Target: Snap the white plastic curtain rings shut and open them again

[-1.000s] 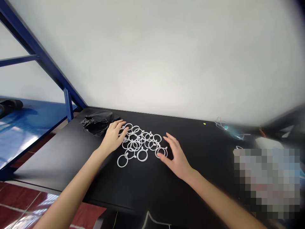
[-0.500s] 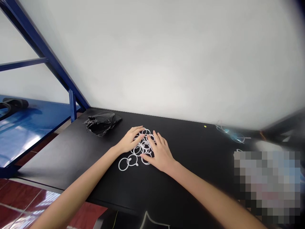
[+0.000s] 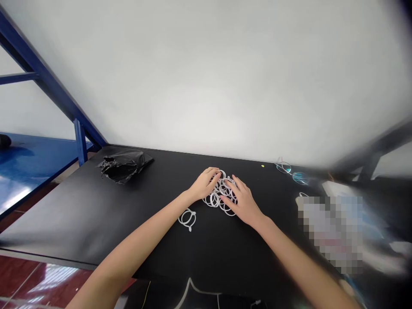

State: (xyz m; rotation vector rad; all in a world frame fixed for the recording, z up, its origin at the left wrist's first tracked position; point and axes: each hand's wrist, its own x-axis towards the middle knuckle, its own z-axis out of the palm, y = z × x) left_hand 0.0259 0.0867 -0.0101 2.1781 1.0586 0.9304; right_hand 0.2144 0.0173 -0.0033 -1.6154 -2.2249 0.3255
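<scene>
A pile of white plastic rings (image 3: 215, 200), each with a small tab like a curtain ring's, lies on the black table between my hands. My left hand (image 3: 205, 185) rests against the pile's left side, thumb apart from the outstretched fingers. On the right, my right hand (image 3: 245, 203) has its fingers spread over the edge of the pile. Parts of several rings are hidden beneath the fingers. Two overlapping white rings (image 3: 187, 219) lie separately, below my left wrist.
A crumpled black plastic bag (image 3: 127, 165) lies open at the table's back left. Glasses (image 3: 291, 172) and a small yellow bit (image 3: 262, 166) are at the back right. A blurred-out package (image 3: 331, 234) sits at the right. A blue metal frame (image 3: 80, 141) stands at the left.
Both hands and the ring pile have moved right along the table. Two rings at the lower left now lie overlapped and apart from the pile. The view has shifted slightly right.
</scene>
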